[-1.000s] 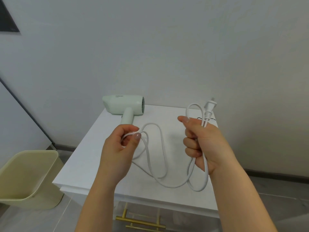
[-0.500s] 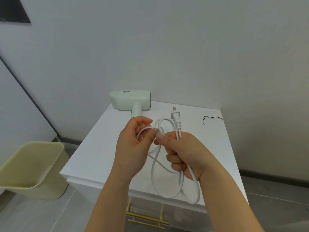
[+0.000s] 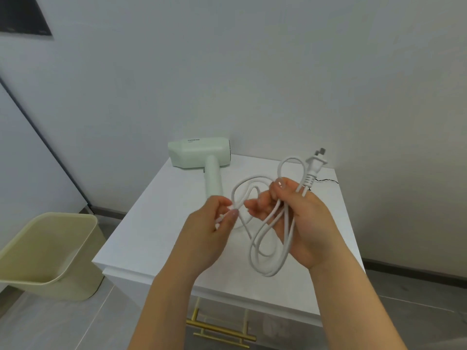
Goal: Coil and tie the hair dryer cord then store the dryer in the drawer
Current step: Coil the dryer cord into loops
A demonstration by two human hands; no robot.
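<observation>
A pale green hair dryer (image 3: 199, 154) lies on the back left of the white cabinet top (image 3: 161, 223), handle toward me. Its white cord (image 3: 273, 258) hangs in several loops above the top. My right hand (image 3: 300, 221) holds the gathered loops, with the white plug (image 3: 314, 165) sticking up above the thumb. My left hand (image 3: 209, 231) pinches the cord stretch that runs toward the dryer handle, just left of the right hand. A thin black tie (image 3: 326, 180) lies on the top behind the plug.
Gold drawer handles (image 3: 222, 332) show on the cabinet front below my arms. A beige waste bin (image 3: 48, 251) stands on the floor to the left. A grey wall rises right behind the cabinet.
My right hand has opened its palm upward and moved right with more loops in it. The plug now tilts right. My left hand has slipped a little away along the cord.
</observation>
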